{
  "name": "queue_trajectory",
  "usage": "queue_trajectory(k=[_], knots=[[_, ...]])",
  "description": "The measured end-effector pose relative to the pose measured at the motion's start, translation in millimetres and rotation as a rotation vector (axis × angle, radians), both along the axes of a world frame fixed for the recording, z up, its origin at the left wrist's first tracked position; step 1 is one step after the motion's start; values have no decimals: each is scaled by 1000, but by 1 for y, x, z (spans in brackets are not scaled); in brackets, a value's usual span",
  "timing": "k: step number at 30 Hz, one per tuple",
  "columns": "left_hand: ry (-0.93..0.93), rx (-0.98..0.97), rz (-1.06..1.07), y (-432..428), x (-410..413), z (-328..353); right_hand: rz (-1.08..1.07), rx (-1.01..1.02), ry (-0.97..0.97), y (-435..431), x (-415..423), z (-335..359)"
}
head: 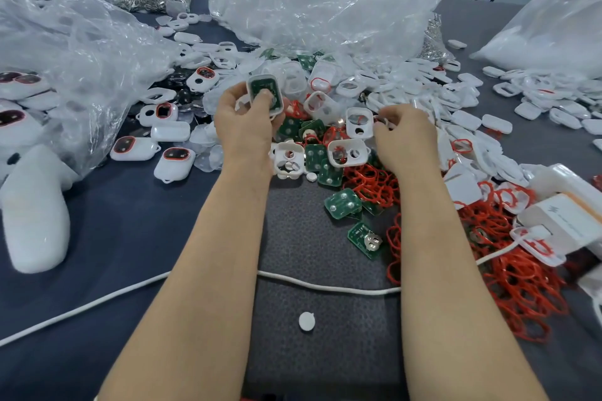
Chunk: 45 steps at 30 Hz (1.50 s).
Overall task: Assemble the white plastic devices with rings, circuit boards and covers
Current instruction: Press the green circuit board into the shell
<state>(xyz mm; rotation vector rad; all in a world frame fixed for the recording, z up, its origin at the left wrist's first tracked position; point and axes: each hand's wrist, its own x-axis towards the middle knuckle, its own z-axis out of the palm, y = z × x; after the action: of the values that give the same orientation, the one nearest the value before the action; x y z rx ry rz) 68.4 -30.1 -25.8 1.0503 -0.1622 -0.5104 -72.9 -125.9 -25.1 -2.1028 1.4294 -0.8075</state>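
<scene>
Head view: your left hand [244, 122] grips white shell [279, 107] w/ circuit board [260, 86] seated, 11 o'clock. At 1 o'clock your right hand [404, 137] is curled in parts pile [329, 133]; contents not discernible. Rec: press board flush before closing.

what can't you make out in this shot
1. Head view: what the right hand grasps, if anything; its curled fingers hide it.
2. Head view: the lower part of the circuit board in the white housing; the thumb of the left hand covers it.
3. Head view: the white box at right; the frame edge cuts it, print too small.
</scene>
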Motion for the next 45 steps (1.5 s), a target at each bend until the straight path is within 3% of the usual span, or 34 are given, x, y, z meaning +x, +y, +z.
queue_trajectory(k=[3,5,7,10,15,21,38,41,45], knots=[[-72,18,-73,-1,-7,1,69,-20,-215,15,10,6],[-142,29,-197,-4,-16,0,205,116,-366,26,21,11],[-236,51,-297,-7,-22,-4,318,273,-449,34,30,11],[-282,59,-360,-9,-22,-9,329,309,-500,37,35,6],[-306,72,-426,-11,-23,-14,247,267,-491,34,36,1],[-417,94,-347,-11,-26,-17,216,300,-540,35,45,-5],[-252,20,-346,-12,-23,-14,241,287,-584,38,44,-4],[-226,19,-343,-11,-23,-13,250,215,-555,39,43,-6],[-201,18,-331,-11,-23,-12,264,-57,-470,42,43,-7]])
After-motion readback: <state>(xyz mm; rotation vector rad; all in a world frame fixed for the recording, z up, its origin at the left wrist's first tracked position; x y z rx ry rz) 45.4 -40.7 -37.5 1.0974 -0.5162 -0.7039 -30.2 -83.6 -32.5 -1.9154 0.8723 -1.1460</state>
